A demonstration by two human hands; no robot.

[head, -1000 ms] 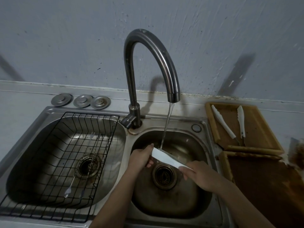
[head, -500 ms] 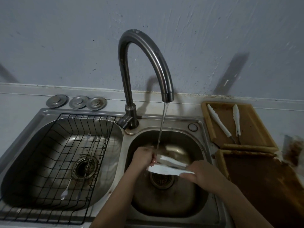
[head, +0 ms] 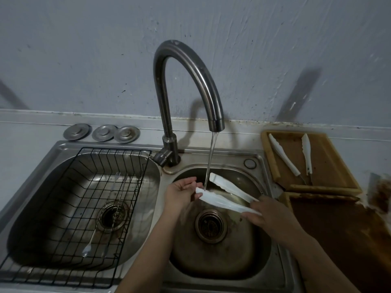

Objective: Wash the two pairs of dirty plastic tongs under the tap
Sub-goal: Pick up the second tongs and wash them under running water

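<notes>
White, translucent plastic tongs [head: 227,196] are sitting splayed over the right basin [head: 222,261], the tap's [head: 186,85] stream striking the near arm. The right hand [head: 273,212] is clamping the hinge end at 4 o'clock; the left hand [head: 179,193], palm up with fingers loosely apart, is touching the tip at 9 o'clock. A second pair [head: 294,157] is lying in the tray [head: 273,163] at 2 o'clock.

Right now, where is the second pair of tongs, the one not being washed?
The second pair of tongs lies in the wooden tray on the counter, right of the sink, untouched by either hand.
</notes>
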